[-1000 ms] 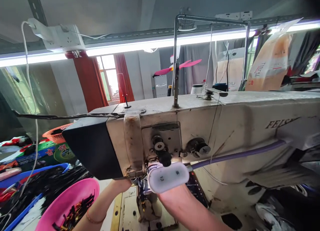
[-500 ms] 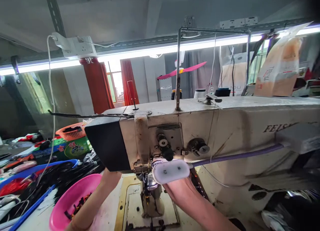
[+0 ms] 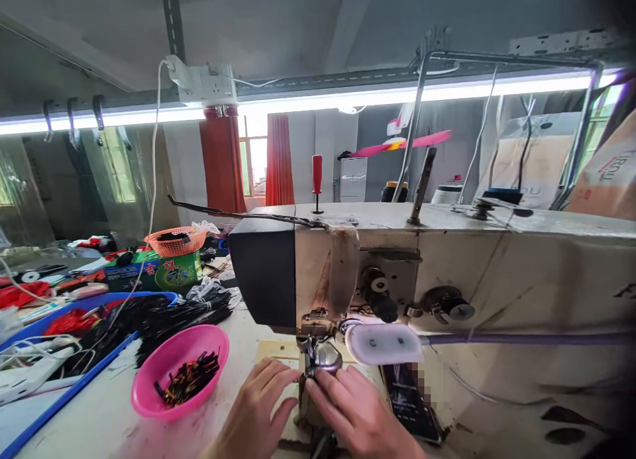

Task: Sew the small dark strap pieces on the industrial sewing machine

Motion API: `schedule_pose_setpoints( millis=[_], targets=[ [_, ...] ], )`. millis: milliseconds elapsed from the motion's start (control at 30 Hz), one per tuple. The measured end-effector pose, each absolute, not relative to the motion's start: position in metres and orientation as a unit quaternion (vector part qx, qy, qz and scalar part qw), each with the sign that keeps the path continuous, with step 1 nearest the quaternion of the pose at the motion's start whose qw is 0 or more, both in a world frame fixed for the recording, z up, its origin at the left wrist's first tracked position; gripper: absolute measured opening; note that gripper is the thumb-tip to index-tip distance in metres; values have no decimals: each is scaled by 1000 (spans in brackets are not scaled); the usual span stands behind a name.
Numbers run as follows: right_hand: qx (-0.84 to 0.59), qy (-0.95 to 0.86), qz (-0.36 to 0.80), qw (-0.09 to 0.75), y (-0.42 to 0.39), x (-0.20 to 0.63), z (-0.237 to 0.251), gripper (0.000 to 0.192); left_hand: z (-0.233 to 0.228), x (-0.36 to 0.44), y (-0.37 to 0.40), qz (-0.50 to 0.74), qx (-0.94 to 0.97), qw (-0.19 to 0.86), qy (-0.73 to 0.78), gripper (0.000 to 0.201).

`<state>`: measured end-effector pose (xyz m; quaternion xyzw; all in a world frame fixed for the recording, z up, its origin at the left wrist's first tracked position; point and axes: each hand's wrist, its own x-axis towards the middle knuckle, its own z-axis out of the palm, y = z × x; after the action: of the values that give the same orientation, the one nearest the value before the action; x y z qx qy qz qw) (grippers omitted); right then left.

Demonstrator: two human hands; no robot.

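My left hand point(image 3: 261, 406) is at the left of the needle area of a white sewing machine point(image 3: 536, 273), its fingers pressed together with their tips at the presser foot. From the right, my right hand point(image 3: 352, 409) reaches to the same spot, fingers bent together and the index fingertip close to the left one. Whatever lies between the fingertips is too small or hidden to name. Just above my right hand are a shiny metal guard point(image 3: 328, 357) and a white oval lamp point(image 3: 383, 344).
A pink bowl point(image 3: 142, 399) with small dark and orange pieces stands left of my hands. Behind it lie a bundle of black strips point(image 3: 183, 320) and a blue-rimmed tray point(image 3: 64, 416). A dark phone-like slab point(image 3: 410, 406) lies to the right. An orange basket point(image 3: 176, 244) sits farther back.
Both hands have come from behind the machine head into view in front of the needle area. The camera view has turned left, so more of the bowl shows.
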<state>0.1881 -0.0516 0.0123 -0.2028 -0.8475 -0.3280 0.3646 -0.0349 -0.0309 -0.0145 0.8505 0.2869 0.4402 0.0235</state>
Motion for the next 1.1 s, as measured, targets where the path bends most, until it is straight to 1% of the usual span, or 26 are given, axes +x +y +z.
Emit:
schedule_pose_setpoints(
  millis=[67,167,267,333,367,533,700,767,867,933,1000,1100],
  targets=[
    [-198,-853,-320,362,-52,189,15,33,-14,-22,-36,475,838,56,263,42],
    [-206,-847,-271,409,-54,188,15,27,-16,-16,-37,491,812,121,292,43],
    [-216,-844,-210,444,-55,184,11,27,-16,-13,-35,479,790,196,329,29],
    [-220,-839,-189,460,-55,181,8,29,-12,-9,-34,483,781,220,330,21],
    [-222,-834,-181,471,-54,180,6,29,-10,-6,-34,489,776,222,331,20],
    [-227,-822,-136,505,-48,178,-1,33,4,9,-35,527,760,156,348,27],
    [-262,-782,-139,548,-43,179,-7,39,13,17,-34,540,770,57,335,29],
    [-276,-771,-144,555,-42,179,-6,37,13,18,-31,545,771,33,328,27],
    [-286,-789,-156,520,-42,181,-3,31,11,18,-25,555,778,-14,296,24],
    [-288,-796,-186,499,-40,183,-3,28,9,17,-22,563,779,-46,274,23],
    [-262,-798,-238,487,-39,187,-4,33,7,15,-20,572,777,-57,256,23],
    [-234,-810,-295,449,-39,194,-6,35,4,9,-18,588,771,-42,243,26]
  ],
)
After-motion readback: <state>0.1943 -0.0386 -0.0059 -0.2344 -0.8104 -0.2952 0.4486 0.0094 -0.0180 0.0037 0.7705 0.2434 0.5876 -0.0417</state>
